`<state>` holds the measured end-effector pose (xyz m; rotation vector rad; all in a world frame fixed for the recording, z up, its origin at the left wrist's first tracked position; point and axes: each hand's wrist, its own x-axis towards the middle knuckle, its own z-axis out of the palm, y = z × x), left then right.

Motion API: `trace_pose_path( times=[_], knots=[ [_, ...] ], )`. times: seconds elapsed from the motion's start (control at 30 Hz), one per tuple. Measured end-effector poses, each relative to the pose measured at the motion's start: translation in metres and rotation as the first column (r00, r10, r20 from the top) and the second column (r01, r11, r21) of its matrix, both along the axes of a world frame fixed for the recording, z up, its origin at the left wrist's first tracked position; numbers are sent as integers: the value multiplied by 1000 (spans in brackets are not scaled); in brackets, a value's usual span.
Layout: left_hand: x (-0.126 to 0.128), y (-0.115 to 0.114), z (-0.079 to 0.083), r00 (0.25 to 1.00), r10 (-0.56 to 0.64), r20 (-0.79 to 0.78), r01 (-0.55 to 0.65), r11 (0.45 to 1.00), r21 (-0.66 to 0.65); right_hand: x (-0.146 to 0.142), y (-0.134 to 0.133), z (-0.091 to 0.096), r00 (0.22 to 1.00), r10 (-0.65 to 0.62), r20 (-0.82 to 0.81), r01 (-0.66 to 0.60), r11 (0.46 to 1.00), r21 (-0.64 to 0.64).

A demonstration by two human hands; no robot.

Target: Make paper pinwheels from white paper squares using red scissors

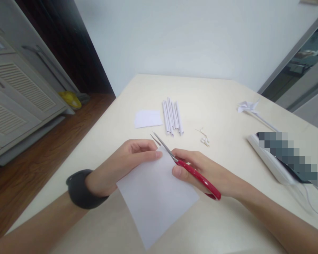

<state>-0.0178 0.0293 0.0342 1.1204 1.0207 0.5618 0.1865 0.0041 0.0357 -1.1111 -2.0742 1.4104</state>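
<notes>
A square sheet of white paper (pixel 159 197) is held corner-up above the table. My left hand (pixel 137 155) pinches it near its top corner between thumb and fingers. In my right hand (pixel 193 164) is a pair of scissors (pixel 198 176) with red handles; the right thumb also lies against the paper's edge. The scissors' blades are slightly parted, with the paper's top corner beside or between them; I cannot tell which. Beyond my hands lie several rolled paper tubes (pixel 172 116) and a small stack of white paper (pixel 147 119).
Small twisted white scraps (pixel 205 140) lie right of the tubes. A paper pinwheel (pixel 247 107) on a stick rests at the right of the table (pixel 209 95). Nearer stands a white-edged object (pixel 265 158), partly pixelated, with a white cable. A wall borders the far edge.
</notes>
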Motion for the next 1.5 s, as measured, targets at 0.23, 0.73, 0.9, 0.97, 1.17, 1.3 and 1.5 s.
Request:
trace_pose_path(
  times=[0.23,0.73,0.9,0.97,1.17,1.3,1.5],
  knots=[
    [2,0,2,1000,-1,-6,1,1000,9,-1,-1,-1,1000,-9,1,9,1000,15],
    [3,-1,4,1000,-1,-6,1,1000,-16,-2,-1,-4,999,-31,21,31,999,22],
    [0,0,0,1000,7,8,-7,1000,-19,-3,-1,-5,999,-51,9,51,998,31],
    [0,-1,1,1000,14,-1,-14,1000,-28,-3,-1,-5,999,-52,7,51,998,21],
    [3,-1,7,1000,-3,-29,2,999,-38,-3,-1,-6,997,-64,38,63,998,32],
    [2,0,5,999,5,-34,-6,1000,-25,-3,-1,-7,997,-72,35,71,997,27],
    [-1,0,-1,999,-5,-38,5,1000,-13,-4,-2,-7,996,-82,36,82,997,-11]
  ],
)
